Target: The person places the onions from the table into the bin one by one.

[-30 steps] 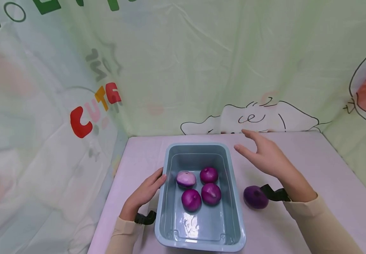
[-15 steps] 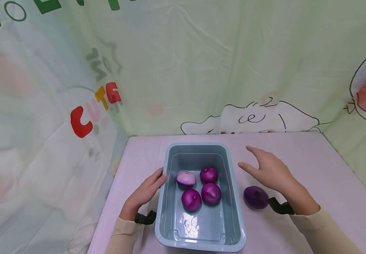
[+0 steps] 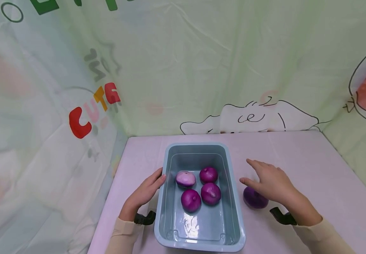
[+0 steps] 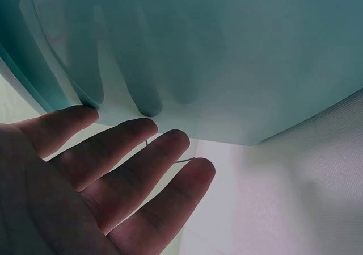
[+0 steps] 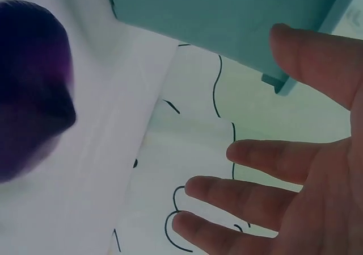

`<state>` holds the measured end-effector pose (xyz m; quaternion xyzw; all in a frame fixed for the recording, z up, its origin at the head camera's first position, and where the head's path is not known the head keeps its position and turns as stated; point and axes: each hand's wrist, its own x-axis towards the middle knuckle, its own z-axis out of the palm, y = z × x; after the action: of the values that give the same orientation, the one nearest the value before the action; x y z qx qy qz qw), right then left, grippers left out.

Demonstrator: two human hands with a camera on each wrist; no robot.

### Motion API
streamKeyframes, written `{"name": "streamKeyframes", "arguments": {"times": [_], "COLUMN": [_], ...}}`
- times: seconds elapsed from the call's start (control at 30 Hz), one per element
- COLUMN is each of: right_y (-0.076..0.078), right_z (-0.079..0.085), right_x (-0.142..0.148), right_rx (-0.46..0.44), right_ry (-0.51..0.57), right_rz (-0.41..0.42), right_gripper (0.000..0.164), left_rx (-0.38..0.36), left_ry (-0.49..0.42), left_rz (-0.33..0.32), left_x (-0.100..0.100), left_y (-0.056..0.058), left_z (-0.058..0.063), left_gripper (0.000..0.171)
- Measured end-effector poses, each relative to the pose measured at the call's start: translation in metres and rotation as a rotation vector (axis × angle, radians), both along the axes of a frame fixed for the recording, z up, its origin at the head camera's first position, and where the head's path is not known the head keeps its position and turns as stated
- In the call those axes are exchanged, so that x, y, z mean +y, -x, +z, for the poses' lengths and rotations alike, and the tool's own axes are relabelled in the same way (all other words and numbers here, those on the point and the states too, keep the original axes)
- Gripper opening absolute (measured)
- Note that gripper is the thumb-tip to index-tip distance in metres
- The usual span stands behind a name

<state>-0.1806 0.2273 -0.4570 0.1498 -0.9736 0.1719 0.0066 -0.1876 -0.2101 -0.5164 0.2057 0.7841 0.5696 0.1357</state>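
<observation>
A blue-grey plastic tub (image 3: 199, 229) stands on the table, with several purple onions inside, among them a paler onion (image 3: 185, 179) at the left. My left hand (image 3: 144, 192) rests at the tub's left side, thumb near the rim and fingers straight; in the left wrist view its fingertips (image 4: 195, 167) lie along the outer wall. To the right of the tub, my right hand (image 3: 273, 181) hovers with spread fingers over another purple onion (image 3: 254, 198), partly covering it in the head view. The right wrist view shows that onion (image 5: 34, 90) apart from the hand.
The table carries a pale pinkish cloth (image 3: 316, 169). Printed curtains (image 3: 176, 70) hang behind it and along both sides, bearing coloured letters (image 3: 79, 123) at left. Black cuffs for the cameras (image 3: 282, 216) sit at each wrist.
My right hand has come back and down from beyond the loose onion until it partly covers it. My left hand, the tub and the onions stay where they were.
</observation>
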Motion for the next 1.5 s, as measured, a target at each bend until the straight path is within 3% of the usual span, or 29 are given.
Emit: {"name": "streamKeyframes", "arguments": {"times": [0.43, 0.83, 1.13, 1.5], "right_y": [-0.015, -0.018, -0.023, -0.027], "right_z": [-0.031, -0.048, -0.064, -0.078], "right_x": [0.001, 0.002, 0.004, 0.010], "right_rx": [-0.063, -0.081, -0.136, -0.168], "right_ry": [-0.004, -0.058, -0.043, -0.060], "right_rz": [-0.024, -0.070, -0.109, -0.106], "right_gripper": [0.096, 0.099, 0.119, 0.122], "left_rx": [0.005, 0.006, 0.000, -0.001], "left_ry": [0.002, -0.020, -0.018, -0.022], "left_rz": [-0.009, -0.022, -0.014, -0.017], "left_x": [0.000, -0.001, 0.000, 0.000], "left_y": [-0.001, 0.000, 0.000, 0.000], "left_z": [0.001, 0.000, 0.001, -0.002], "left_gripper": [0.056, 0.056, 0.056, 0.056]}}
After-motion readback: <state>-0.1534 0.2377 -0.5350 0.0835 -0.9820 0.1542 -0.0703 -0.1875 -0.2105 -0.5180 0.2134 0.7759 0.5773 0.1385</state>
